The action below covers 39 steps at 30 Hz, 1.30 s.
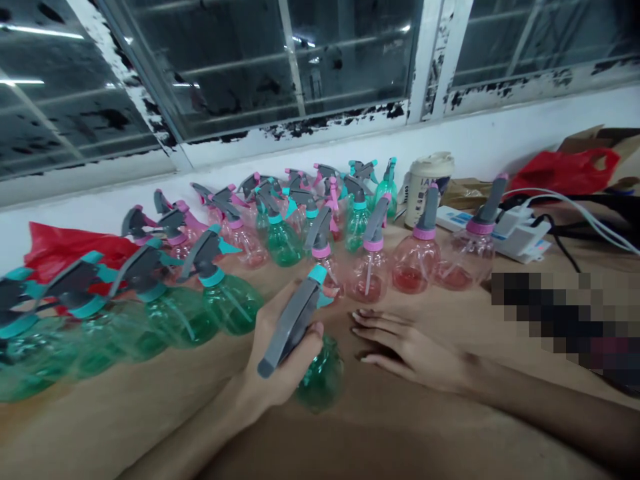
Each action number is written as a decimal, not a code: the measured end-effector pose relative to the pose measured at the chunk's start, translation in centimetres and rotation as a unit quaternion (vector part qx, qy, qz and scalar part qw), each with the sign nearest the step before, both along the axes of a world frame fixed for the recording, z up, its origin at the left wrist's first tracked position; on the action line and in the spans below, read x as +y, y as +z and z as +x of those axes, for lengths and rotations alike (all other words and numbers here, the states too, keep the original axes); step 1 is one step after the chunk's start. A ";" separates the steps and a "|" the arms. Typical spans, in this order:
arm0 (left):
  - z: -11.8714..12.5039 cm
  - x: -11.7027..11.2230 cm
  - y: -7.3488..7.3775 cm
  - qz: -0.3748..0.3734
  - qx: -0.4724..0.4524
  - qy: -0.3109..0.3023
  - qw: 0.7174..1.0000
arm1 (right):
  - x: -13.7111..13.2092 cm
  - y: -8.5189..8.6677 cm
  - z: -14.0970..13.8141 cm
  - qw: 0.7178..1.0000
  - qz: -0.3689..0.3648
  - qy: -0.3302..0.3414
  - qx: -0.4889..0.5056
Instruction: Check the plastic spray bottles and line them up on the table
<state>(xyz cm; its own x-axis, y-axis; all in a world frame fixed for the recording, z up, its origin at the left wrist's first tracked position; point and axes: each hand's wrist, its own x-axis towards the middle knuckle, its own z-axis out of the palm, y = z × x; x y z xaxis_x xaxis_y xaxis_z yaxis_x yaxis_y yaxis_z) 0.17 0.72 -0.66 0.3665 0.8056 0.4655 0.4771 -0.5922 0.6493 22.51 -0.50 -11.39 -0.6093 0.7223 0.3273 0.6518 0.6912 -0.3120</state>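
Observation:
My left hand [283, 357] is wrapped round the neck of a green spray bottle [323, 383], below its grey and turquoise trigger head. The bottle is slightly blurred, and part of it is hidden by my fingers. To its right my right hand [415, 347] lies palm down on the table, fingers stretched out and holding nothing. Just beyond that hand stand several pink spray bottles [416, 263] with grey heads and pink collars. A row of green spray bottles [233, 303] with turquoise collars runs off to the left.
More pink and green bottles [283, 240] crowd along the wall. A lidded paper cup [425, 177], a white power strip [523, 243] with cables and a red plastic bag [565, 175] are at the back right. Another red bag [75, 250] lies back left. Barred windows [280, 60] rise behind.

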 end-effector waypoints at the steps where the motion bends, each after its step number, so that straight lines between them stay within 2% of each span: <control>1: -0.1 0.1 -0.1 -0.006 -0.002 -0.012 1.000 | 0.1 0.0 0.0 1.000 -0.004 0.001 0.001; 5: -0.4 0.3 -0.2 -0.035 0.013 -0.025 0.999 | 0.2 -0.3 0.1 0.999 -0.030 0.012 0.011; 10: -0.4 0.1 0.1 -0.032 0.020 -0.051 0.998 | 0.0 -0.1 0.2 0.998 -0.068 0.008 -0.004; 16: 0.1 0.2 0.0 -0.038 0.000 -0.025 0.999 | -0.1 0.0 0.1 0.994 -0.103 0.000 0.023; 24: 0.3 0.1 -0.4 -0.038 -0.028 -0.029 0.998 | -0.3 -0.3 -0.1 0.997 -0.072 -0.012 0.026; 31: 0.4 0.1 -0.5 -0.056 -0.027 -0.023 0.998 | -2.1 -0.6 -0.8 0.998 -0.015 -0.055 0.008; 39: 0.3 0.3 -0.7 -0.030 -0.029 -0.038 0.998 | -3.2 -0.2 -0.9 0.998 -0.016 -0.014 -0.062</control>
